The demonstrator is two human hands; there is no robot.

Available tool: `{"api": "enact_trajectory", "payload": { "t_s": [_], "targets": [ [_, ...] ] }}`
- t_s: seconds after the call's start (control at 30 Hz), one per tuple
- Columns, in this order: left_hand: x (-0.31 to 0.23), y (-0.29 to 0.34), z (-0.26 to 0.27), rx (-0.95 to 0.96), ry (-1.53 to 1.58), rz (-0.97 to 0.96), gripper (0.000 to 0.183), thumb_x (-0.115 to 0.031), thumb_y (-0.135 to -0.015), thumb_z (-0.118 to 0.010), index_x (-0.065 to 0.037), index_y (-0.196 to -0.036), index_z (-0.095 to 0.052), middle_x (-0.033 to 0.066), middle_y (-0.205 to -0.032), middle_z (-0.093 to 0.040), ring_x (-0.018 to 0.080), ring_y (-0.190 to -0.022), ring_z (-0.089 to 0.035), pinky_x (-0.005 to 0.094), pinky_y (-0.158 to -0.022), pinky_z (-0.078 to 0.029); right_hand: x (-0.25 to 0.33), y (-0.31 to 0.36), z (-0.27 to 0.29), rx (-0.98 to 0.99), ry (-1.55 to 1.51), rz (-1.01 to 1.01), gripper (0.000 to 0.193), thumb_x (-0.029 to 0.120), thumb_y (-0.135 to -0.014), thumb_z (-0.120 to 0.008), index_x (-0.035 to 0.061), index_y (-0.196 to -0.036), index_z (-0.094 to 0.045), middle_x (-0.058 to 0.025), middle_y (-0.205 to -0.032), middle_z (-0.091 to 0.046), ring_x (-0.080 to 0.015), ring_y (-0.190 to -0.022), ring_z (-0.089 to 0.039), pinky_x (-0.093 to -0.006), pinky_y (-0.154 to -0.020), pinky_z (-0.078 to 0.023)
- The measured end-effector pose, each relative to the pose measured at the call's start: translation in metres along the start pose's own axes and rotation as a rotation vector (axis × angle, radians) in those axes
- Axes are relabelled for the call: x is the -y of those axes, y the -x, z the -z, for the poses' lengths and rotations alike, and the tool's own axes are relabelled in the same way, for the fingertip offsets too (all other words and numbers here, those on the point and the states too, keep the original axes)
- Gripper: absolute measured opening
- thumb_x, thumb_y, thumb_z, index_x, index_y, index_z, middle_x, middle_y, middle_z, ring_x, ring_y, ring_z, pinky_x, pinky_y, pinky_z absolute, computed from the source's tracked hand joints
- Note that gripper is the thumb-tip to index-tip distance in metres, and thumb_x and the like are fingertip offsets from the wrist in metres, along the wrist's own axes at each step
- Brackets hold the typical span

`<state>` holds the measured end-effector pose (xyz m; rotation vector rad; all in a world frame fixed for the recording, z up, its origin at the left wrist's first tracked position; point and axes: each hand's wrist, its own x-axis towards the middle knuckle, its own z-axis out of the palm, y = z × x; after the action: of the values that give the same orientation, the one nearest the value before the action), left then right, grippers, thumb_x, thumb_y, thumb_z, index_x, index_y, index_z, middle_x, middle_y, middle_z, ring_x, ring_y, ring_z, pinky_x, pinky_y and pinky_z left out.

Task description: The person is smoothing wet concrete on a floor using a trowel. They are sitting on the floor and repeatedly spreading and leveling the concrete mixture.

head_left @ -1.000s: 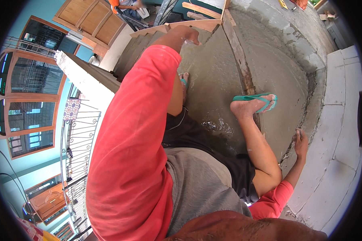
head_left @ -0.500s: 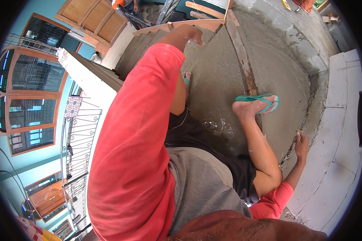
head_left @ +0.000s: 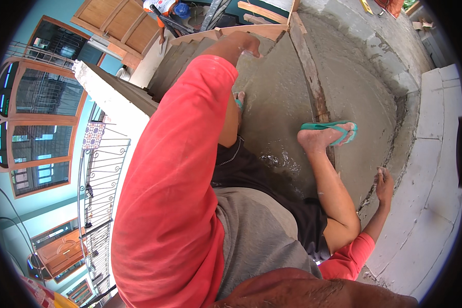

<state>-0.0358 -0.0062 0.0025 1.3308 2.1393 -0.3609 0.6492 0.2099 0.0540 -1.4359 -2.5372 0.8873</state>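
Observation:
My left arm, in a red sleeve, reaches up the view. My left hand (head_left: 249,45) droops past my knee above the wet grey cement (head_left: 272,82), its fingers loosely bent, partly turned away, and nothing visible in them. At the lower right my right hand (head_left: 384,186) hangs beside the cement's rough edge, close to the pale block wall (head_left: 416,200). Its fingers are loosely extended, smeared with cement, and hold nothing I can see. One foot in a green flip-flop (head_left: 333,127) rests by a wooden board (head_left: 308,66) set in the cement; my other foot (head_left: 239,100) is beyond my left knee.
Cement steps (head_left: 172,64) descend at the upper left, bordered by a white wall (head_left: 113,97). Beyond stand a metal railing (head_left: 105,179) and wooden panels (head_left: 118,23). A co-worker in a blue cap (head_left: 181,10) bends there with a flat trowel-like tool (head_left: 162,47). A yellow level (head_left: 365,6) lies far right.
The co-worker has bent down into view, with the blue cap showing and one arm reaching down with the flat tool. My hands and feet have hardly moved.

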Motion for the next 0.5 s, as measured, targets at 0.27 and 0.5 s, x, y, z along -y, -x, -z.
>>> {"api": "enact_trajectory", "payload": {
  "t_s": [0.27,0.5],
  "targets": [
    [0.001,-0.002,-0.002,-0.012,-0.02,-0.034,0.065,-0.059,-0.085,-0.062,-0.002,-0.117,-0.067,0.0177,-0.11,-0.069,0.0354,-0.101,-0.066,0.048,-0.085,-0.051,0.013,0.003,0.001,0.017,0.02,-0.022,0.03,0.028,-0.102,-0.05,0.0022,-0.11,-0.064,-0.0059,-0.074,-0.06,-0.0127,-0.064,-0.057,-0.0285,-0.06,-0.047],
    [0.005,-0.007,-0.011,-0.029,-0.01,-0.049,0.063,-0.056,-0.085,-0.062,-0.002,-0.117,-0.067,0.0183,-0.112,-0.068,0.0356,-0.102,-0.065,0.0483,-0.085,-0.051,0.014,0.001,0.001,0.017,0.018,-0.042,0.029,0.027,-0.102,-0.05,0.0028,-0.11,-0.064,-0.0053,-0.073,-0.06,-0.0124,-0.062,-0.056,-0.029,-0.059,-0.047]
  ]
}}
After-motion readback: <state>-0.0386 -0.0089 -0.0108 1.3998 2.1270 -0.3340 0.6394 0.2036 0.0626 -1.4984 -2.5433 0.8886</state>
